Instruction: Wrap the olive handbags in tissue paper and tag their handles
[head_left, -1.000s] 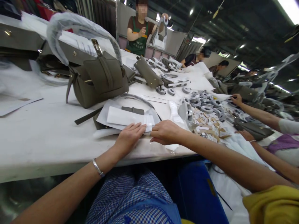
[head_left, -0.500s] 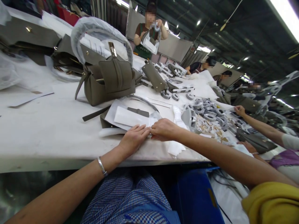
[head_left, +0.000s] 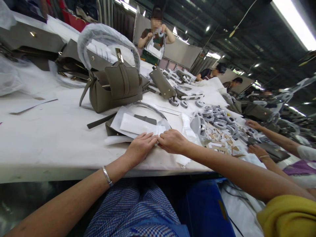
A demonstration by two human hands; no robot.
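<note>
Running roughly along the front edge of the table point(head_left: 61, 148), the white paper strip point(head_left: 135, 123) lies just beyond the flat-fingered left hand point(head_left: 140, 146), farther from the right hand point(head_left: 173, 141) (fingers curled, pinch unclear).

An olive handbag point(head_left: 115, 87) with a wrapped handle point(head_left: 106, 31) stood upright on the white surface point(head_left: 61, 141). To its left lay a pale sheet point(head_left: 31, 107), dark along one edge. To its right, grey wrapped rings point(head_left: 220, 125) were heaped beside brown and white scraps point(head_left: 230, 139). On the far side, a co-worker point(head_left: 143, 38) in a green apron point(head_left: 149, 58) held up a partly wrapped item point(head_left: 154, 50), type not established. Below the front edge stood a blue container point(head_left: 204, 207); overhead, a tube light point(head_left: 296, 21) was lit.
</note>
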